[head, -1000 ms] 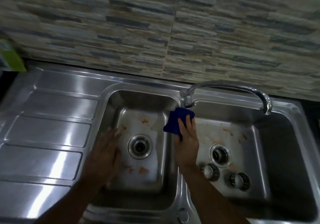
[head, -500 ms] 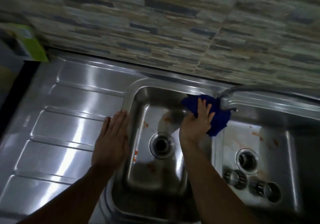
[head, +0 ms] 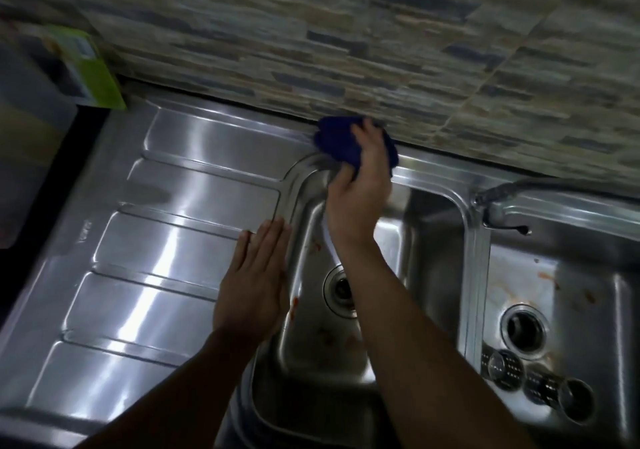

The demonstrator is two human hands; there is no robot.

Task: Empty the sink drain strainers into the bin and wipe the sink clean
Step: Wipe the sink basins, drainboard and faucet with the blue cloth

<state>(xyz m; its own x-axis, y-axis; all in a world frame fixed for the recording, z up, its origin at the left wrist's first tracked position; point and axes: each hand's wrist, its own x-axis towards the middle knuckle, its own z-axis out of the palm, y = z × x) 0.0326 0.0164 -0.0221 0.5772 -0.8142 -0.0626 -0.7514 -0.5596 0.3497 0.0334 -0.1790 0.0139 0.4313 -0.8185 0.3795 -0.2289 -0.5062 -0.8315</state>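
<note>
My right hand (head: 363, 185) grips a dark blue cloth (head: 337, 140) and presses it on the back rim of the steel double sink (head: 474, 240), at the far left corner of the left basin. My left hand (head: 254, 282) lies flat, fingers together, on the drainboard (head: 166, 226) beside that basin's left edge. The left basin holds an open drain (head: 341, 291) and orange stains. In the right basin are another open drain (head: 524, 330), orange smears, and two metal strainers (head: 504, 369) (head: 557, 391) lying in front of it.
The tap (head: 498, 202) rises from the back rim between the basins, its spout running off to the right. A green box (head: 86, 67) stands at the back left against the stone-patterned tile wall (head: 381, 50). A dark counter edge borders the drainboard's left side.
My right hand has carried the cloth from beside the tap base leftward and up to the back rim at the left basin's corner. My left hand stays flat near the basin's left edge. The view shifted left.
</note>
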